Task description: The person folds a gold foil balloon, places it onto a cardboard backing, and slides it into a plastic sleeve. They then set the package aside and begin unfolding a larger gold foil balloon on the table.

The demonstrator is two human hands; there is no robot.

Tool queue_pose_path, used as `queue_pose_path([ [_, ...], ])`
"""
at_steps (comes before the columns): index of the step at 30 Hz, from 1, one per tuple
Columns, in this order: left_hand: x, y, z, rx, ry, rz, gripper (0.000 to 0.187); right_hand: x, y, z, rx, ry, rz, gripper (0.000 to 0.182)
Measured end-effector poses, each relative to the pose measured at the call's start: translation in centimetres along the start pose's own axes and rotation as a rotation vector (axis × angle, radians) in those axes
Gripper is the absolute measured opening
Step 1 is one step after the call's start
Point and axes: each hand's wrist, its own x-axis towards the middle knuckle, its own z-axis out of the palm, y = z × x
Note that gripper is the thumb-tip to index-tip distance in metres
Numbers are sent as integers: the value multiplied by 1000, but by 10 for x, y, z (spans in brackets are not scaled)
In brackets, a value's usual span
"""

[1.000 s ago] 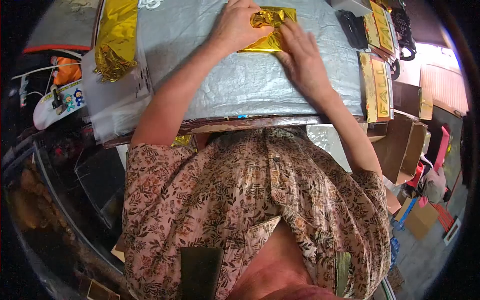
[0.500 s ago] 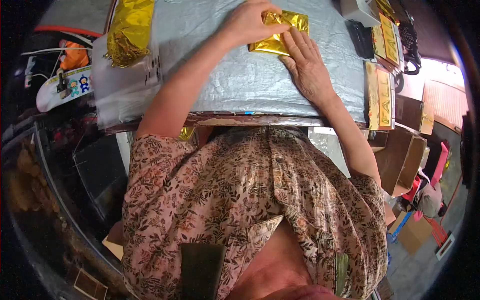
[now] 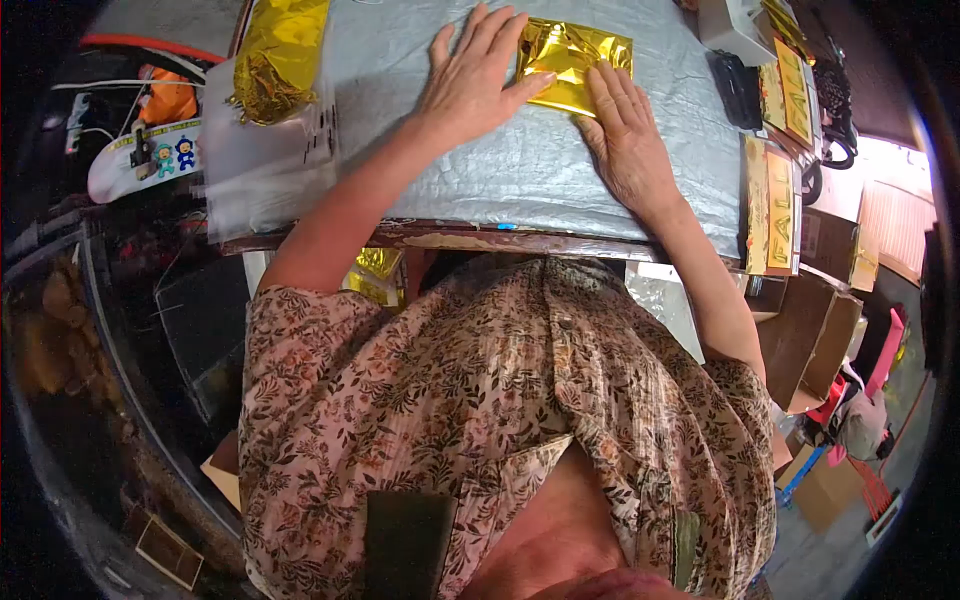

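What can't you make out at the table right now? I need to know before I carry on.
All in the head view:
- Gold packet: contents and underside, hidden by its opaque foil; part of its face, under the right hand.
- Gold foil bundle: far end, cut off by the top edge.
- Gold item below the table: partly hidden by table and arm.
- FALL card: fine print too small.

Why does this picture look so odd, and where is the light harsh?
Head view: scene bowed, corners black, as through a very wide lens; head view: glare whitens the opening at right, glints streak the gold packet, lower left lies in shadow.
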Motion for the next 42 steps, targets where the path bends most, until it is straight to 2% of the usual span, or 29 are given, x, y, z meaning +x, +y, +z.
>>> queue_pose_path([
  [1, 0, 1, 0, -55, -53, -33, 78, 0, 0, 0, -5, -2, -1, 61],
  [11, -1, 9, 0, 36, -80, -34, 80, 0, -1, -1, 4, -5, 26, 61],
  [14, 2, 21, -10, 46, -38, 25, 75, 0, -2, -2, -3, -3, 31, 60],
  [16, 5, 28, -20, 306, -93, 212, 67, 1, -2, -2, -5, -2, 23, 59],
  [19, 9, 26, -18, 372, -145, 293, 61, 1, -1, -2, 4, 19, 2, 59],
  [31, 20, 13, -19, 323, -310, 317, 54, 0, -1, -1, 21, 28, 7, 60],
  [38, 22, 12, -18, 262, -301, 318, 53, -2, -2, -6, -5, 39, -1, 65],
  [40, 22, 9, -16, 340, -60, 423, 46, -3, -15, -18, -120, 52, -26, 66],
  [41, 21, 8, -14, 338, -58, 433, 46, -6, -21, -22, -137, 50, -62, 61],
  [42, 20, 8, -13, 296, -139, 383, 46, -5, -21, -22, -140, 56, -56, 61],
])
